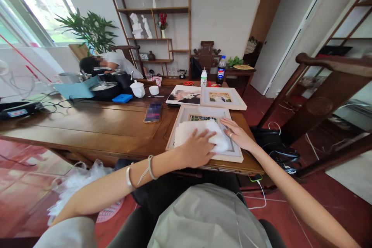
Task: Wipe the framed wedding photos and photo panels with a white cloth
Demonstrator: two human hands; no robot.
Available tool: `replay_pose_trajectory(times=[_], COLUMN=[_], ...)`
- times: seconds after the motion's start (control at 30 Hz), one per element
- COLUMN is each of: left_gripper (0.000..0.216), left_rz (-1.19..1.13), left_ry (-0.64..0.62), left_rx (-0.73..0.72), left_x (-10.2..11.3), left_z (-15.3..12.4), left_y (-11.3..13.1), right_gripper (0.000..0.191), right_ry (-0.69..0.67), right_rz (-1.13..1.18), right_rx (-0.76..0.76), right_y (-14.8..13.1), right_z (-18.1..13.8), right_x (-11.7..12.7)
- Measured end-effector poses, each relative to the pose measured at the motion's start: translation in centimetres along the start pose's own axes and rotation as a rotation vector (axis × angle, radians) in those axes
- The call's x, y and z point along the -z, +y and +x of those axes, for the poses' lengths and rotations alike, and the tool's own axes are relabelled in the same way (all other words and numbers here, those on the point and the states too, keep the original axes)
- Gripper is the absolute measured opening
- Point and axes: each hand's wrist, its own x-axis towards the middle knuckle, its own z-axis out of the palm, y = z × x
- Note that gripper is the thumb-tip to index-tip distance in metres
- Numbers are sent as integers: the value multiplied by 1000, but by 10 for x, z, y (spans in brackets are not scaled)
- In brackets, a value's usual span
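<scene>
A light wooden picture frame lies flat at the near right corner of the wooden table. A white cloth is spread over its glass. My left hand lies on the cloth with fingers bent, gripping a bunched part of it. My right hand rests flat on the frame's right side, fingers stretched out, touching the cloth's edge. A second framed picture and an unframed photo print lie just beyond.
A phone lies on the table's middle. Farther back stand a teapot, cup, dark pans, a blue box, a white bottle and a cola bottle. A person leans over at the far left. A wooden chair arm rises at right.
</scene>
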Motion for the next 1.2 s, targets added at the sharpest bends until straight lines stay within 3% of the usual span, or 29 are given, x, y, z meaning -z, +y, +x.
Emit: replay_pose_trajectory(times=[0.2, 0.37, 0.5, 0.63, 0.83, 1.0, 1.2], left_gripper=[33, 28, 28, 26, 28, 31, 35], left_rz=[140, 197, 148, 75, -41, -15, 55], left_ry=[42, 106, 19, -71, 8, -55, -46], left_rx=[119, 0, -62, -131, -300, -128, 63], left_x=[-21, -29, -19, 1, 24, 18, -5], left_z=[57, 87, 76, 34, -15, -5, 40], left_y=[-52, -80, -70, -36, 14, 18, -25], right_gripper=[42, 42, 41, 42, 47, 47, 44], right_ry=[-9, -13, -17, -8, -26, -12, -12], right_rz=[5, -15, -13, -4, 31, 21, -7], right_rx=[0, -4, -8, -3, 55, 41, 26], right_y=[1, 1, 1, 1, 2, 1, 1], right_z=[0, 0, 0, -1, 0, -1, 0], right_x=[1, 1, 0, 0, 3, 2, 0])
